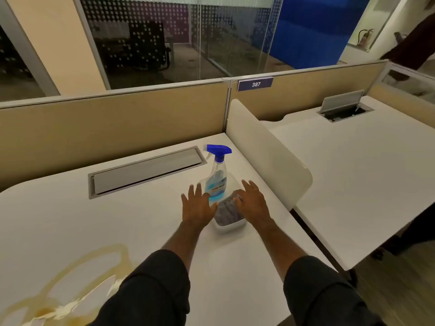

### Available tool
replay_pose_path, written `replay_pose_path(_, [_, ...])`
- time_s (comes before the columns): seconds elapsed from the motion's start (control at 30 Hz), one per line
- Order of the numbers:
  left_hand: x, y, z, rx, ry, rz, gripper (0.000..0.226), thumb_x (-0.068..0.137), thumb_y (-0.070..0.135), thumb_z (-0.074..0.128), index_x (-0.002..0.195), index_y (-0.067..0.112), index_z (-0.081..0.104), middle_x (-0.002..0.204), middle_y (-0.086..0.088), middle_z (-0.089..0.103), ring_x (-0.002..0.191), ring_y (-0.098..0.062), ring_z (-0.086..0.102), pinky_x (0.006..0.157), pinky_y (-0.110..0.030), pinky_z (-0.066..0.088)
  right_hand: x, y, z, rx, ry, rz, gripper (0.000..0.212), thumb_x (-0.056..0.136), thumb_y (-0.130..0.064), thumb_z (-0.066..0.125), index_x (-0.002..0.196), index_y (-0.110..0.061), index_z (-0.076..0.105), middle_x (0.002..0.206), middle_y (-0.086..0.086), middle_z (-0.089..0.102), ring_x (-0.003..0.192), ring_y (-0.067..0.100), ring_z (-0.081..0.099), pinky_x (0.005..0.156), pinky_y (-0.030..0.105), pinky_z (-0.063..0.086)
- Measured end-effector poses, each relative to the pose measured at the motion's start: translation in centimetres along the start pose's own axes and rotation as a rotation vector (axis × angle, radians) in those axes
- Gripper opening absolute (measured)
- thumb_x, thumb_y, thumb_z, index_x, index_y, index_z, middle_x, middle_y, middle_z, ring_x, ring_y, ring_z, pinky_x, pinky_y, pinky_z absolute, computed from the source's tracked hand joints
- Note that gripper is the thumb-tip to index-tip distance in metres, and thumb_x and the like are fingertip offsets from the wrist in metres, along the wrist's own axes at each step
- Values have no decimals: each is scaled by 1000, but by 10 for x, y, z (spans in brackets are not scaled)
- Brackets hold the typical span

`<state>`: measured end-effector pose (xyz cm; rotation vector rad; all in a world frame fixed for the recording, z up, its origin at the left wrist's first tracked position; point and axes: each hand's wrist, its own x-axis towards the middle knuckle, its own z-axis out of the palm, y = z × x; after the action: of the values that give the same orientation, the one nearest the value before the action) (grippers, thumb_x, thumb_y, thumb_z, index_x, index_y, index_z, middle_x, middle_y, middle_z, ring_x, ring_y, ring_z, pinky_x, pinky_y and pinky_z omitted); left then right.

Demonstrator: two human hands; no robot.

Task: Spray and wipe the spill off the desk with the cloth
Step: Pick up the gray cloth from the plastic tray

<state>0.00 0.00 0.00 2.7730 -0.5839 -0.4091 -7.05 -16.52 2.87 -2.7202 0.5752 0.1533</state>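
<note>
Both my hands are extended over the white desk (235, 267), fingers spread, neither closed on anything. My left hand (197, 206) hovers flat just beside the clear plastic spray bottle with the blue trigger head (217, 175), on its left. My right hand (253, 200) lies over the far right edge of the shallow white plastic tray (229, 225); its fingertips appear to touch the folded grey-purple cloth (227, 212) in the tray, though contact cannot be confirmed from this angle.

The bottle stands upright at the far end of the tray, seemingly inside it; I cannot tell for certain. The cloth lies in the near part of the same tray.

The yellow-brown liquid spill (77, 278) sits at the near left of the desk, well apart from the tray, with pale crumpled matter in it near the edge. It has not been sprayed or wiped.

Risks noted:
- The bottle is tall and narrow; a sideways knock from either hand could topple it.
- Lifting the cloth could drag the light tray along.
- My left sleeve (150, 290) hangs just beside the spill and could smear it.
- The spill reaches the desk's near edge; wiping outward could push liquid off.
</note>
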Motion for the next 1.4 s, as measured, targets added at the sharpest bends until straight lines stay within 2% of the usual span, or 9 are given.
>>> replay_pose_path(0.27, [31,11,19,-8,-161,-198,73,91,61,47,150,21,29,165,-7,-3,151,-33,3,117,-59,20,55,17,17,-46,-243,37,44,101,-38,58,142,-21,55,173,5,0,159,28,-6,129,51,11])
replay_pose_path(0.43, [44,16,23,87,-291,-290,100,77,75,54,154,21,19,163,-9,-18,149,-39,-9,111,-69,17,71,22,26,-87,-350,66,61,96,-37,67,151,-25,43,172,7,-10,158,31,-14,125,62,12])
replay_pose_path(0.53, [46,22,21,217,-313,-333,106,73,79,53,155,27,11,164,-10,-11,149,-40,-5,108,-75,5,77,19,25,-141,-417,126,79,95,-46,66,159,-30,24,171,7,-14,158,34,-14,122,67,16])
replay_pose_path(0.6, [47,27,20,322,-299,-357,102,73,81,50,154,30,15,165,-12,-5,149,-41,-3,104,-79,-3,80,15,25,-222,-446,147,78,94,-43,68,159,-29,28,172,10,-6,158,37,-3,119,68,24])
replay_pose_path(0.7, [48,31,22,364,-286,-403,98,75,82,48,154,31,19,165,-10,0,150,-40,-2,102,-80,-7,82,11,31,-385,-399,140,67,95,-39,68,153,-20,39,166,16,19,153,40,20,113,66,37])
replay_pose_path(0.83, [51,33,28,293,-300,-469,95,76,81,45,153,32,18,165,-7,5,150,-38,2,105,-78,-2,84,8,36,-432,-375,176,71,94,-43,69,152,-14,38,161,17,28,152,39,25,113,57,42])
replay_pose_path(1.13, [42,22,25,159,-237,-348,73,85,67,53,145,28,40,165,-9,7,150,-35,4,110,-71,-6,67,20,37,-151,-168,116,44,100,-42,60,140,-22,59,172,6,8,159,31,6,123,47,26])
replay_pose_path(1.27, [36,11,28,36,-179,-283,59,83,67,55,132,33,57,165,-7,4,151,-33,0,112,-66,-10,54,36,33,88,-84,41,39,94,-23,62,131,-32,67,167,8,23,154,34,16,121,45,29])
replay_pose_path(1.4, [29,6,33,-36,-71,-218,52,85,67,52,126,38,62,165,-5,2,151,-30,-5,113,-63,-11,44,37,34,408,60,71,50,97,-27,68,140,-6,57,170,10,19,158,29,12,125,47,24])
